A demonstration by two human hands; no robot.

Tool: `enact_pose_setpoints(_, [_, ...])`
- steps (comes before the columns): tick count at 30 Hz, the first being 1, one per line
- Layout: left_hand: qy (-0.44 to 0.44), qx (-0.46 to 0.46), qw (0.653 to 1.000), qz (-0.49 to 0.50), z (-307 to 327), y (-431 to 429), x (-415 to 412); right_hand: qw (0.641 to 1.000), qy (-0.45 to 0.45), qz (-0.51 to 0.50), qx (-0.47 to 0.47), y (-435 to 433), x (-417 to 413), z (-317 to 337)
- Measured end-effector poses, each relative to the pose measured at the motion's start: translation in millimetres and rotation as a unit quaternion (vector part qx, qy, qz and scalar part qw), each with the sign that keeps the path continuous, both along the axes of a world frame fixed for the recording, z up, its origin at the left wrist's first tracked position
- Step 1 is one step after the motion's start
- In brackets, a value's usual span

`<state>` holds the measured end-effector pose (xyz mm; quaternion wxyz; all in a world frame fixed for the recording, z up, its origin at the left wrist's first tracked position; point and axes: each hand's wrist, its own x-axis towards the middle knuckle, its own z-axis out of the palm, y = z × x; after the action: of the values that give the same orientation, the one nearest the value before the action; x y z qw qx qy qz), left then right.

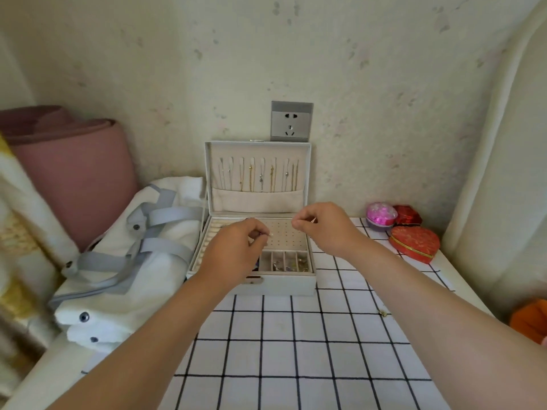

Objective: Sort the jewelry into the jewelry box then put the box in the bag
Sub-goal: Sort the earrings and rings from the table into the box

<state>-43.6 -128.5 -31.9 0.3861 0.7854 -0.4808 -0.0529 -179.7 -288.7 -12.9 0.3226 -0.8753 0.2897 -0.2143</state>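
Jewelry box (284, 284) sits open on the checked cloth (296, 350), its lid (257, 199) upright against the wall just below a socket (291, 122). Chains (260, 176) hang in a row inside the lid above a fabric pocket.

From my remote seat I see both hands over the box's top tray. The left hand (236, 247) hovers above the ring rolls (207, 241) and the near-left cells. Its fingers are curled, and thumb and forefinger are pinched on a pale bit (268, 233), too small for me to identify. The right hand (325, 229) is over the far-right corner of the perforated earring panel (284, 235). Its thumb and forefinger are closed on a gold-toned bit (313, 221), and the other fingers are tucked. I cannot tell whether either hand touches the tray.

The small front cells (290, 260) hold mixed pieces, blurred. One tiny loose piece (384, 313) lies on the cloth, right of the box and well apart from it.

The bag (118, 261), white with grey straps, lies slumped just left of the box, against a pink roll (74, 173). A red heart-shaped case (414, 244), a pink round case (380, 216) and a red faceted case (410, 215) are grouped at the far right.
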Motion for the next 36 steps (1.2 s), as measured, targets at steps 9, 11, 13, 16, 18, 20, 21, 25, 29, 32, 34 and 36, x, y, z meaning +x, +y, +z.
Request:
enact_pose_setpoints(9, [0.151,-0.053,0.987,0.006,3,-2,17,0.997,-0.052,0.013,0.061,20,30,11])
enact_pose_setpoints(11, [0.183,-0.063,0.981,0.005,3,0,19,0.995,-0.055,0.03,0.072,28,36,12])
enact_pose_setpoints(13, [0.212,-0.074,0.975,0.002,4,2,21,0.995,-0.055,0.041,0.072,34,42,11])
enact_pose_setpoints(16, [0.246,-0.1,0.964,0.019,8,4,22,0.995,-0.058,0.05,0.068,39,48,10])
enact_pose_setpoints(18, [0.254,-0.103,0.961,0.032,10,4,22,0.994,-0.066,0.052,0.068,40,49,9])
enact_pose_setpoints(20, [0.255,-0.096,0.962,0.031,9,3,21,0.994,-0.066,0.05,0.066,41,48,8])
enact_pose_setpoints(21, [0.252,-0.091,0.963,0.028,9,2,21,0.995,-0.064,0.048,0.066,41,48,7])
enact_pose_setpoints(25, [0.25,-0.082,0.964,0.021,9,1,19,0.994,-0.063,0.043,0.083,41,45,5])
enact_pose_setpoints(29, [0.238,-0.087,0.967,0.038,8,-1,18,0.992,-0.08,0.031,0.092,43,45,4])
enact_pose_setpoints(32, [0.237,-0.09,0.966,0.052,7,-2,17,0.992,-0.09,0.039,0.084,47,46,6])
enact_pose_setpoints(34, [0.236,-0.091,0.966,0.058,6,-1,17,0.989,-0.093,0.045,0.105,49,45,9])
enact_pose_setpoints(36, [0.241,-0.09,0.965,0.046,7,0,17,0.988,-0.089,0.047,0.115,48,43,10])
